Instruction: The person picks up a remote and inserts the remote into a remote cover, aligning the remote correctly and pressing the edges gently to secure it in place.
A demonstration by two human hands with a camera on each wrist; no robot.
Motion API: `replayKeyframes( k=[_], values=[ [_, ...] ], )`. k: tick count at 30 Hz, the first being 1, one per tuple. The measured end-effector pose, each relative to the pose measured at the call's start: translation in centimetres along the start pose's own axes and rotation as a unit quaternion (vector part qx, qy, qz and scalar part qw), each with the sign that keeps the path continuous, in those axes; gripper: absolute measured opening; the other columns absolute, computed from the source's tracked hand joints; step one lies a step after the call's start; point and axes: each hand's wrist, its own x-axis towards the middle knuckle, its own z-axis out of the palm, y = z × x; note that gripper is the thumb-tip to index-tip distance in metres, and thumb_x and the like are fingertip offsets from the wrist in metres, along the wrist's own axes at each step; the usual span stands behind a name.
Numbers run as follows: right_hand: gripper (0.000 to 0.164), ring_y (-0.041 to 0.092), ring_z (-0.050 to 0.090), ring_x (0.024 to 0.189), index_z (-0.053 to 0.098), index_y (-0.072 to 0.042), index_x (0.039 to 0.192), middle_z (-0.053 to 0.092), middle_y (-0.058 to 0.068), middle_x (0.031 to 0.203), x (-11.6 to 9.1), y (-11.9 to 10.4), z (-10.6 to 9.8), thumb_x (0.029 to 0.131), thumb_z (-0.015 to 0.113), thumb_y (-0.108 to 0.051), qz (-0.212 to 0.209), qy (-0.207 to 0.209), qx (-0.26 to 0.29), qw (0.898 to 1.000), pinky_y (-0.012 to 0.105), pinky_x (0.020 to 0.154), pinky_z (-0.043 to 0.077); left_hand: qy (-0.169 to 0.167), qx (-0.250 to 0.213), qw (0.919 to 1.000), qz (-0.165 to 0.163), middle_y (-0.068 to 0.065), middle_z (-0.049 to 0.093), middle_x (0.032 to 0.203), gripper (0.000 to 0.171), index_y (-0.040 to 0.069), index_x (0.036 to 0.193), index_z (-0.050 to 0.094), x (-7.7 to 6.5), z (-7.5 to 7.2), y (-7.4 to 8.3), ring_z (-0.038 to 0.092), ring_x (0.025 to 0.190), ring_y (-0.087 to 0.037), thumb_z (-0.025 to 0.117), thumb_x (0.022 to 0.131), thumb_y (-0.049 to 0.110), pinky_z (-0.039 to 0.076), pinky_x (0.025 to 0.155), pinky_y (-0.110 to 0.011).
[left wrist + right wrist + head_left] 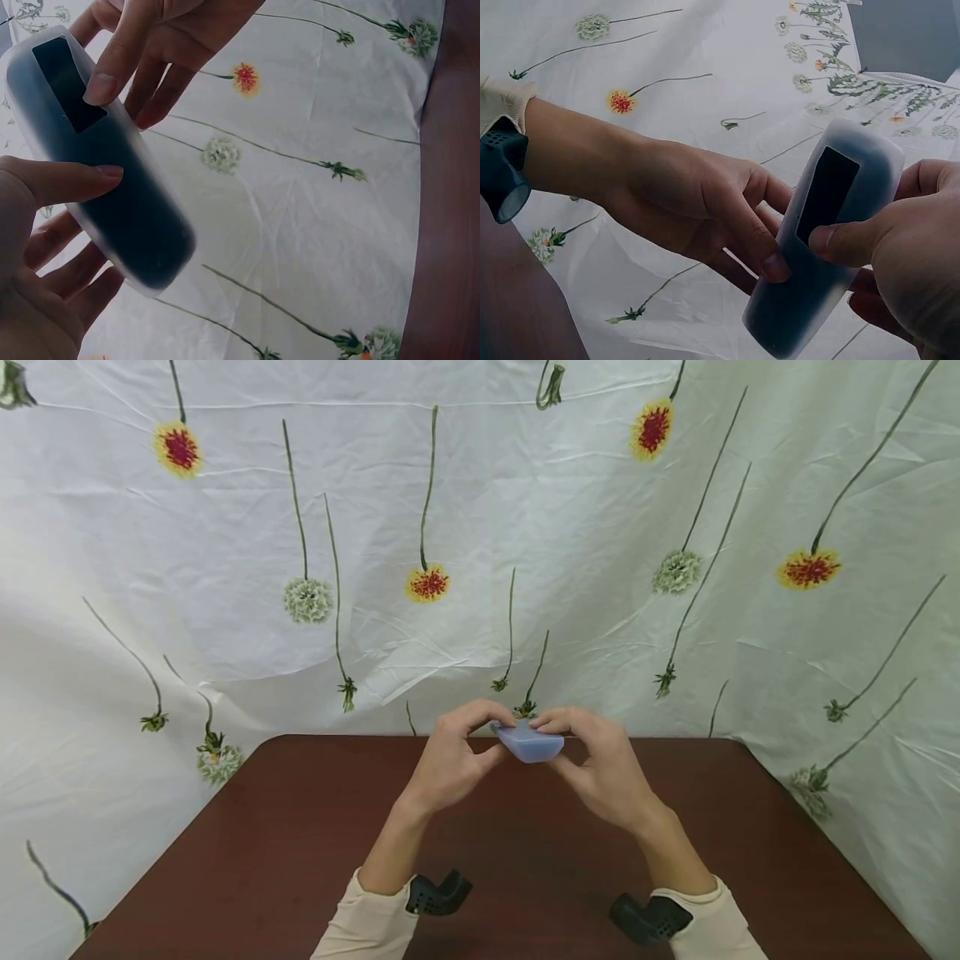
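Both hands hold up a blue frosted plastic case (530, 745), oblong with rounded edges, above the far part of the table. My left hand (453, 764) grips one end, thumb against its underside. On the other end is my right hand (603, 768), its fingers on top and its thumb below. The left wrist view shows the case (139, 202) tilted, with a dark rectangular panel (56, 71) on the face toward the camera. In the right wrist view the right thumb (847, 238) presses at the lower edge of that panel. The case's inside is hidden.
A dark reddish-brown table (315, 835) spreads below the hands. White cloth (480, 527) printed with flowers hangs behind it and along both sides. Black wrist cameras (438, 893) are worn over the cream sleeves (367, 914).
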Motion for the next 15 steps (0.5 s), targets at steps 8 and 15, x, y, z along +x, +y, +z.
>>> replayKeyframes(
  k=[8,15],
  values=[
    [0.046,0.032,0.07,0.1,0.062,-0.002,0.105,0.07,0.013,0.114,-0.3,0.6,0.6,0.071,0.083,0.021,-0.072,0.019,-0.087,0.993,0.038,0.083,0.058,0.038,0.038,0.9986,0.004,-0.01,0.066,0.124,0.032,0.003,0.115,0.071,0.1,0.1,0.1,0.059,0.123,-0.024,0.075,0.087,-0.011,0.05,0.102,-0.046],
    [0.041,0.035,0.068,0.102,0.063,0.001,0.1,0.067,0.017,0.116,-0.3,1.1,0.8,0.071,0.076,0.026,-0.115,0.051,-0.161,0.979,0.043,0.08,0.059,0.101,-0.09,0.9771,-0.164,-0.018,0.059,0.134,0.042,0.0,0.141,0.057,0.2,0.0,1.0,0.062,0.121,-0.032,0.066,0.1,0.003,0.057,0.092,-0.048]
  ],
)
